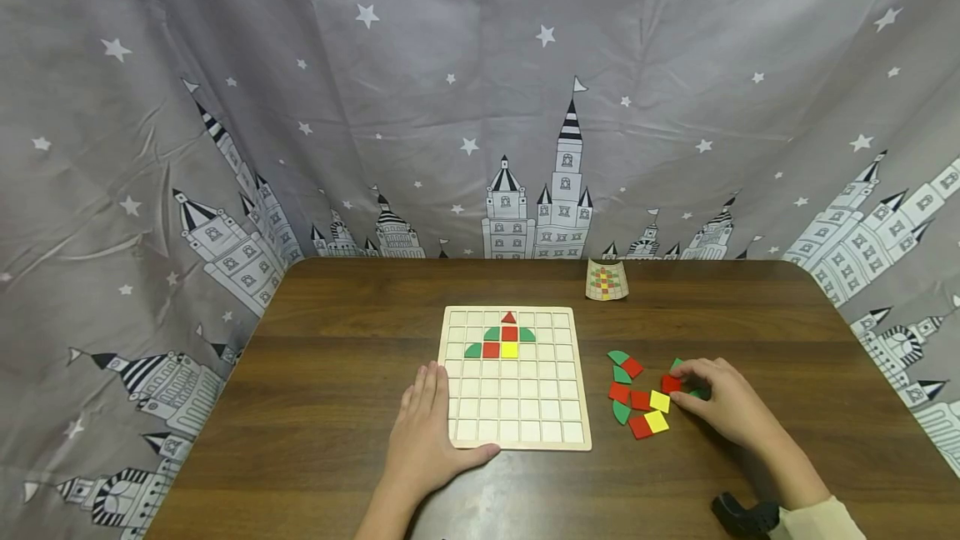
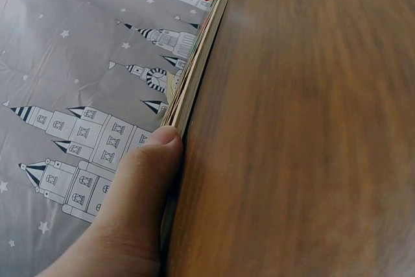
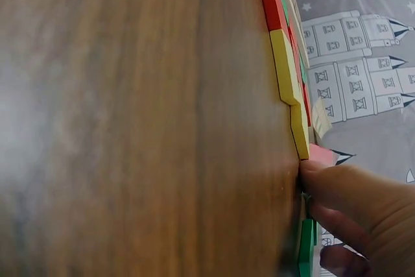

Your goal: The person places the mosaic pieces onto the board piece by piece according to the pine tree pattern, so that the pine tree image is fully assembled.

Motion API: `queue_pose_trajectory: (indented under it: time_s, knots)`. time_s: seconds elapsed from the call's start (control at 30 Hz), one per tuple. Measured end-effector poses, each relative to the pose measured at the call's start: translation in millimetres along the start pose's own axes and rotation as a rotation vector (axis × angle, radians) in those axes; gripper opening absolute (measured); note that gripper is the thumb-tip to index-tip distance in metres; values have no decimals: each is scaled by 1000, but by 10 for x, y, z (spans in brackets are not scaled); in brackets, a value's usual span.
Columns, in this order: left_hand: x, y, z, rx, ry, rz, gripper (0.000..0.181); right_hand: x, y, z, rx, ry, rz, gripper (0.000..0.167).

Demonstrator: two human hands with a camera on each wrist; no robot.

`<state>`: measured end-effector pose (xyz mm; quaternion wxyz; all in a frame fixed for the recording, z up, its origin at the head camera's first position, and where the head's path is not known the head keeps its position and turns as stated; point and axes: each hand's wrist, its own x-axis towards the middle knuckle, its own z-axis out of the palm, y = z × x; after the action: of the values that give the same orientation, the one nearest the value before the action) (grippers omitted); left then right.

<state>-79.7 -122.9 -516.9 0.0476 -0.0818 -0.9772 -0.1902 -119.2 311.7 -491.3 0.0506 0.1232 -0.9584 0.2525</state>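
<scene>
A light wooden grid board [image 1: 519,407] lies on the table. In its upper rows sit a red triangle [image 1: 509,318], red squares, a yellow square [image 1: 509,350] and green quarter-circles. My left hand [image 1: 423,440] rests at the board's lower left corner, its straight fingers along the left side and its thumb [image 2: 152,167] on the near edge. To the right of the board, my right hand [image 1: 723,402] pinches a red square tile [image 1: 671,383] between thumb and finger. Around it lie loose tiles, including a yellow square [image 1: 660,402] and a green piece [image 3: 306,244], partly hidden by the hand.
A small pattern card [image 1: 607,280] stands at the table's back edge, showing a coloured tile figure. More red and green tiles [image 1: 621,412] lie between the board and my right hand. A grey curtain [image 1: 450,148] with castles hangs behind the brown table [image 1: 337,373].
</scene>
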Motion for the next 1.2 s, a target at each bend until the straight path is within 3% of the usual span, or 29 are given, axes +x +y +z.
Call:
queue_pose_trajectory:
  time_s: [0.33,1.2]
  knots:
    - [-3,6,-1,3,1,-2,137,16,-34,-13,84,-34,58,28]
    - [-6,6,2,10,3,-5,137,8,19,50,184,-14,87,20]
